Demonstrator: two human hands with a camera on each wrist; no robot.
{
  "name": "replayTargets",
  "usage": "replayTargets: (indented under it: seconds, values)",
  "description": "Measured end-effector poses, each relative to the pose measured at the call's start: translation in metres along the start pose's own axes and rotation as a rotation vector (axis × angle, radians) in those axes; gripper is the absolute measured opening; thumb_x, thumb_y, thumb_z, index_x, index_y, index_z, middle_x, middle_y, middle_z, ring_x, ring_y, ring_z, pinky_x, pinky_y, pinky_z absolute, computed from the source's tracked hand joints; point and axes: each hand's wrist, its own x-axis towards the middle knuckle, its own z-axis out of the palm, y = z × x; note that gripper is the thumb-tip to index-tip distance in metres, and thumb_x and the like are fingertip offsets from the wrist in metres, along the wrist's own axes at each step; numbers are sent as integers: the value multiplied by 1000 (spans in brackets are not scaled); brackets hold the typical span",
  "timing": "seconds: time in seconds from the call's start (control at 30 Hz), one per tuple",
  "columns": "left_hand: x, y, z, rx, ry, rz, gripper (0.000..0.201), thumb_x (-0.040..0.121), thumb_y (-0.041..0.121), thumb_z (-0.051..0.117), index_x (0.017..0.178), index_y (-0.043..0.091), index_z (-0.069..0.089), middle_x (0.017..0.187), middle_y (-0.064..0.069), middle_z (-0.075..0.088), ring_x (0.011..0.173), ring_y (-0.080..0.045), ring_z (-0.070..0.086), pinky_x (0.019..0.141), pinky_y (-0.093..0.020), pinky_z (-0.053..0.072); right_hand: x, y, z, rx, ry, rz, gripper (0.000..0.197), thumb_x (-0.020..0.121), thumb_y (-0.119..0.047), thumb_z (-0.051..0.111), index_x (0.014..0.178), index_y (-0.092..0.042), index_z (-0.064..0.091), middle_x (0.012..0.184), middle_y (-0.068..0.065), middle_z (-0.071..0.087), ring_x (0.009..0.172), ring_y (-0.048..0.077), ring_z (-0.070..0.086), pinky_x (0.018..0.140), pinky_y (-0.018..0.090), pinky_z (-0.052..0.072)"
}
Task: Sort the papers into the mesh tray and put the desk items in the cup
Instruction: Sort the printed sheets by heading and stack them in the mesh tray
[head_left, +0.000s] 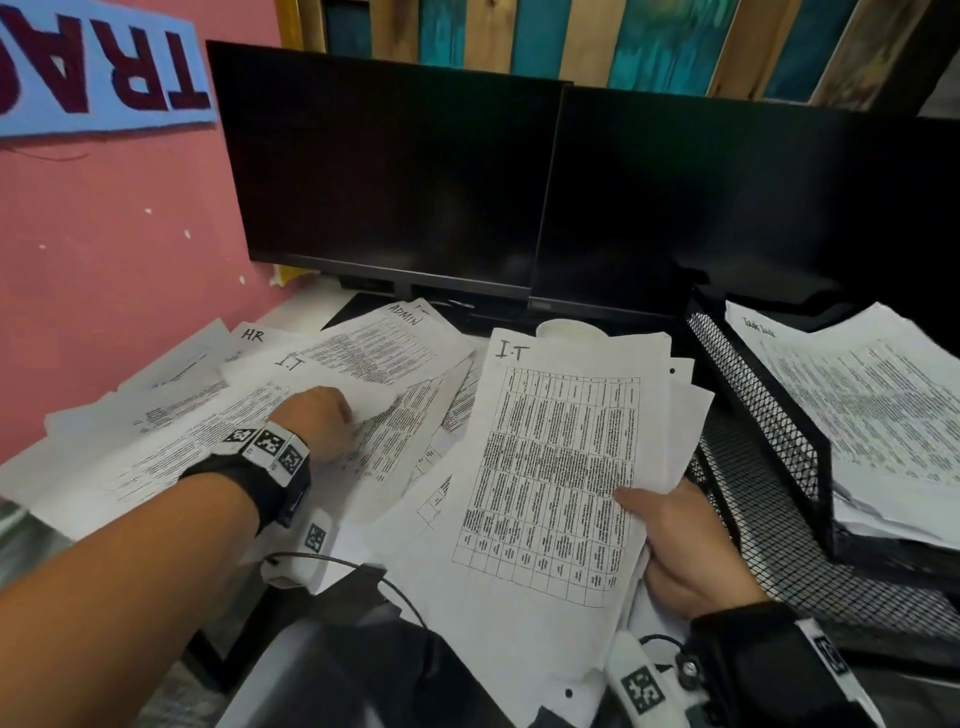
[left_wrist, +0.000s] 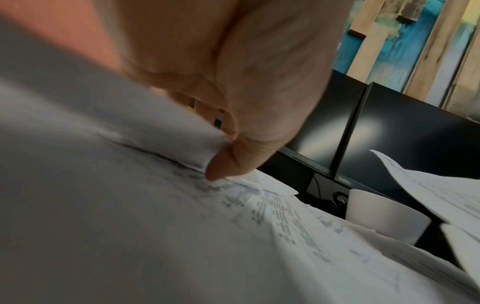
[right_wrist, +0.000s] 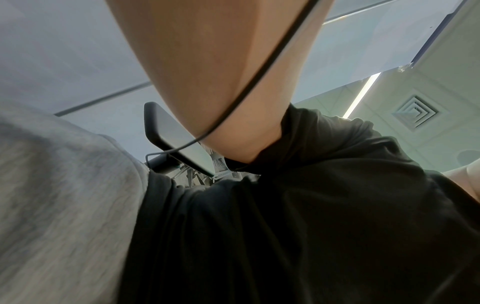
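Note:
Printed papers (head_left: 218, 415) marked HR, I.T and ADMIN lie scattered over the desk. My left hand (head_left: 324, 421) reaches into the pile and pinches the edge of an I.T sheet (head_left: 332, 376); in the left wrist view its thumb (left_wrist: 223, 164) presses a lifted sheet edge (left_wrist: 166, 131). My right hand (head_left: 675, 540) grips a stack of sheets (head_left: 556, 467) topped by a table page marked I.T, held above the desk's front. A white cup (head_left: 569, 330) (left_wrist: 384, 214) stands behind that stack. The black mesh tray (head_left: 763, 415) at right holds papers (head_left: 872, 410) in its upper tier.
Two dark monitors (head_left: 395, 171) stand at the back of the desk. A pink wall (head_left: 114, 234) with a blue sign runs along the left. The right wrist view shows only my arm (right_wrist: 207, 61), dark shirt and the ceiling.

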Motion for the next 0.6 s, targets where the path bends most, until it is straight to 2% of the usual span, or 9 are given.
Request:
replayTargets:
  seconds: [0.07,0.13,0.23,0.3,0.37,0.43,0.53,0.6]
  values:
    - [-4,-1,-9,-99,46,-23,15,84,19,69,99,21,72,96,0,70,90,-22,65,76,-31,52,-1,-1,-1,8,4,-1,40,100,15,51,128,-7,67,116,19,79,110,40,75,99,59,57]
    - [-12,3,-22,-203,123,-24,3,85,26,69,87,24,70,81,1,70,77,-20,65,65,-28,48,0,-1,-2,17,12,-8,42,99,15,51,132,-7,66,117,18,79,111,41,74,100,61,56]
    - [-35,30,-41,-370,276,71,14,89,36,68,79,27,65,72,3,68,68,-17,65,60,-27,44,2,1,0,42,24,-6,42,99,14,50,131,-7,67,117,18,79,111,41,74,101,61,56]
    - [-59,59,-53,-468,312,178,18,92,36,68,78,28,60,73,6,67,66,-16,65,59,-26,43,3,2,4,56,20,-3,38,100,13,49,126,-7,69,116,18,79,112,41,73,104,62,54]
    - [-83,89,-59,-525,279,294,13,94,35,67,86,33,58,75,9,66,65,-9,63,57,-23,42,3,1,9,66,15,-8,36,101,12,50,121,-10,70,116,17,79,112,41,73,105,63,53]
    - [-101,115,-54,-555,211,386,12,94,36,68,104,37,61,80,15,63,70,0,60,62,-19,43,1,-2,15,93,0,-14,36,102,11,49,114,-16,71,112,14,81,111,40,73,105,63,53]
    - [-116,144,-31,-573,28,483,23,94,35,67,117,33,64,83,12,68,74,-2,65,73,-27,56,-3,-8,24,139,-18,-42,33,106,4,49,110,-20,72,112,15,81,112,40,74,106,62,52]
    - [-120,159,-11,-558,-65,529,23,94,35,67,117,34,63,81,10,71,75,-4,67,79,-32,58,-6,-13,29,193,-46,-62,26,111,-13,47,116,-18,72,116,18,80,113,38,74,107,59,52]
